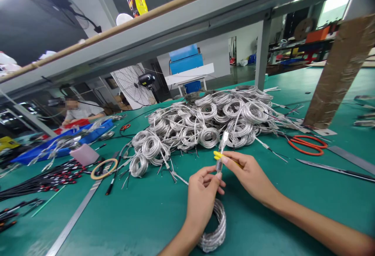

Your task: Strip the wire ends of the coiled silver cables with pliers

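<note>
While both hands meet above the surface [263, 232], the left hand [200, 197] pinches the lower end of a connector [224, 141] between thumb and fingers, its metal plug pointing up and away. The right hand [253, 174] is closed on a yellow tool [218, 155], whose tips lie at the side of the connector; whether they touch it cannot be told. Below the left hand and partly hidden by it, a coil [213, 242] of clear-jacketed cable rests on the surface. Beyond the hands lies a heap [208, 119] of similar coils with loose wire ends. To the right of the right hand are orange-handled scissors [307, 145] and a slender blade [331, 168]; well to the left of the left hand, a ruler [76, 219] and a tape ring [104, 169].

The step in hand appears to be close work with the tool at the connector. A next move there would call for a steady left-hand pinch, the yellow tips aligned with the connector, and slack in the cable.
</note>
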